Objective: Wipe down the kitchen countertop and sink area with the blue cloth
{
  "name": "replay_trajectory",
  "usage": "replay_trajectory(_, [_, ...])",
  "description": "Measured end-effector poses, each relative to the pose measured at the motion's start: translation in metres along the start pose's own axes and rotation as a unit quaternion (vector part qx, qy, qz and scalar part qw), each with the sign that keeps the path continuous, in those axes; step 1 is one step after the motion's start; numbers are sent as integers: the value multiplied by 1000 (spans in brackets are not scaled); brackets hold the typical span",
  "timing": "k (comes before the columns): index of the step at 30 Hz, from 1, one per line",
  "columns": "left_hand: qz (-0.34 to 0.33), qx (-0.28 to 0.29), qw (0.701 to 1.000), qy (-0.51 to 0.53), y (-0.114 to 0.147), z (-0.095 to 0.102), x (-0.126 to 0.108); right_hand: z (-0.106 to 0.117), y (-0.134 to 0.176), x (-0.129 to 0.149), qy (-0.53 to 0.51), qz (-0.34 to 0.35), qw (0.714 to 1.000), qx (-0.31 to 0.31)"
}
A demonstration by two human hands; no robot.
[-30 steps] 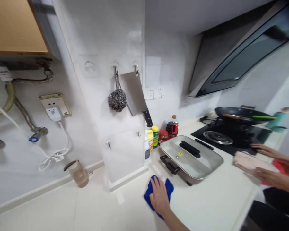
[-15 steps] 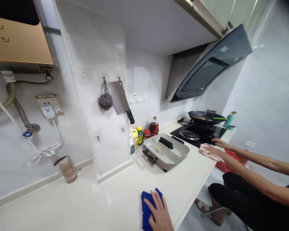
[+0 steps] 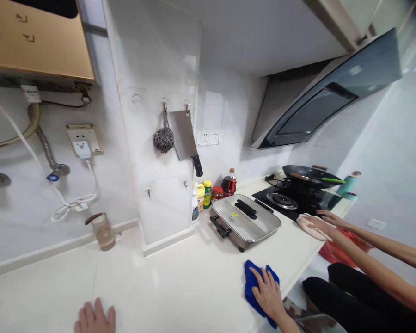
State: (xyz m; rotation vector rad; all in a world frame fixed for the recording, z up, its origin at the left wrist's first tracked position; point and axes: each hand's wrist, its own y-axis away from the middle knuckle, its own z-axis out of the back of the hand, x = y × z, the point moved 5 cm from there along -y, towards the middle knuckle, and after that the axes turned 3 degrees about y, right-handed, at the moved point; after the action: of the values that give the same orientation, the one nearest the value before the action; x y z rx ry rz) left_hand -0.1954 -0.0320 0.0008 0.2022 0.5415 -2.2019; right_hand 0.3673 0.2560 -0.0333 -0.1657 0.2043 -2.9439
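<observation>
My right hand (image 3: 268, 296) presses a blue cleaning cloth (image 3: 251, 282) onto the white countertop (image 3: 173, 282), its fingers spread over the fabric and holding it. At the lower left, my left hand (image 3: 95, 319) lies on the counter with its fingers stretched out and nothing in it; its lower part is cut off by the frame. Just beyond the cloth stands a rectangular electric pan (image 3: 246, 219) with a glass lid.
To the right a co-worker's hand rests on a pale cloth (image 3: 312, 226) beside the black stove (image 3: 298, 199), which bears a wok (image 3: 308, 173). Bottles (image 3: 207, 194) line the wall. A cleaver (image 3: 183, 136) and scourer (image 3: 163, 139) hang above. A jug (image 3: 103, 231) stands left.
My right hand and the blue cloth have moved rightward and farther across the counter. My left hand has come into view at the lower left. The view has shifted somewhat.
</observation>
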Motion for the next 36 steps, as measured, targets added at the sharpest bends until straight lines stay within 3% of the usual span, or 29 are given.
replay_trajectory(4, [-31, -32, 999, -14, 5, 3, -2, 2, -18, 16, 21, -84, 996, -7])
replay_trajectory(7, [-55, -62, 996, -23, 6, 8, -10, 10, -24, 58, 30, -96, 995, 22])
replay_trajectory(11, [-39, -60, 997, -28, 11, 19, -22, 21, -18, 147, 26, 24, 998, 43])
replay_trajectory(15, [-16, -18, 999, -27, 16, 20, -23, 22, 22, 235, -4, 161, 986, 37])
replay_trajectory(18, [3, -13, 999, -35, 18, 19, -16, 24, 69, 276, -47, 273, 961, 22])
replay_trajectory(20, [4, -12, 1000, -28, 19, 20, -13, 28, 98, 285, -77, 327, 942, 15])
replay_trajectory(24, [-6, -15, 1000, 3, 19, 21, -12, 40, 133, 270, -123, 381, 916, 13])
replay_trajectory(28, [-12, -15, 1000, 6, 14, 14, -10, 46, 138, 227, -128, 391, 911, 17])
replay_trajectory(32, [-11, -11, 1000, 6, 13, 11, -12, 41, 122, 158, -104, 322, 941, -1])
replay_trajectory(36, [-5, -11, 1000, 9, 16, 14, -15, 32, 90, 79, -71, 212, 975, -20])
